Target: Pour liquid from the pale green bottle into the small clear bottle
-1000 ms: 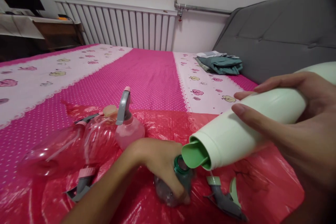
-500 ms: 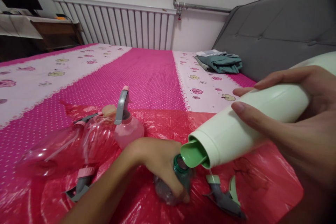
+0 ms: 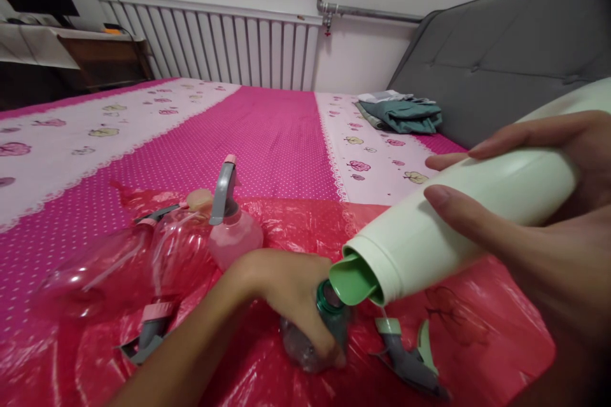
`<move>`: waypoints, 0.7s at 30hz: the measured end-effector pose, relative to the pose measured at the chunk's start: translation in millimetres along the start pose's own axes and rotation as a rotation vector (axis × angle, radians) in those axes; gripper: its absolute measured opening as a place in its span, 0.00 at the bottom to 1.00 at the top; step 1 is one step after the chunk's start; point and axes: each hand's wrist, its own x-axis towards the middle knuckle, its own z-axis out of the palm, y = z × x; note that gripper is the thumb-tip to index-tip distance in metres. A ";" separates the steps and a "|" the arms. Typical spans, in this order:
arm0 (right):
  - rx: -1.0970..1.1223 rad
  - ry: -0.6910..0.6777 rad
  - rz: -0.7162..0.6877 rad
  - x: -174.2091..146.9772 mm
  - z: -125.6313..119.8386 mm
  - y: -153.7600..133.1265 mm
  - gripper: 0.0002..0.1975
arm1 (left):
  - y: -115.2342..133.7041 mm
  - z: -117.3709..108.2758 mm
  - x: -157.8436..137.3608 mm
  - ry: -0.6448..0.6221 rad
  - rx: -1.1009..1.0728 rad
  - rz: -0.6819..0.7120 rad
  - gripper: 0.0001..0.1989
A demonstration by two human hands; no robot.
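My right hand [image 3: 539,229] grips a pale green flask [image 3: 458,229], tilted so its green spout [image 3: 351,283] sits right over the open neck of a small clear bottle with a dark green collar [image 3: 329,308]. My left hand [image 3: 286,296] is wrapped around that small bottle, which stands on a red plastic sheet [image 3: 477,343]. Most of the bottle is hidden by my fingers. A grey and green spray head [image 3: 405,356] lies loose just to its right.
A pink spray bottle with a grey trigger [image 3: 231,222] stands to the left, beside clear pink bottles lying down [image 3: 119,267] and another loose spray head [image 3: 147,331]. The pink bedspread [image 3: 267,133], folded clothes [image 3: 403,114], a grey headboard [image 3: 501,57] and a radiator [image 3: 214,44] lie beyond.
The rear end of the flask has risen a little, steepening its tilt. The spout stays over the small bottle's neck and my left hand has not moved.
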 end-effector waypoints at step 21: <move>0.080 0.137 -0.048 -48.2 -7.0 10.6 0.24 | 1.1 0.2 -2.5 -0.017 0.025 -0.012 0.16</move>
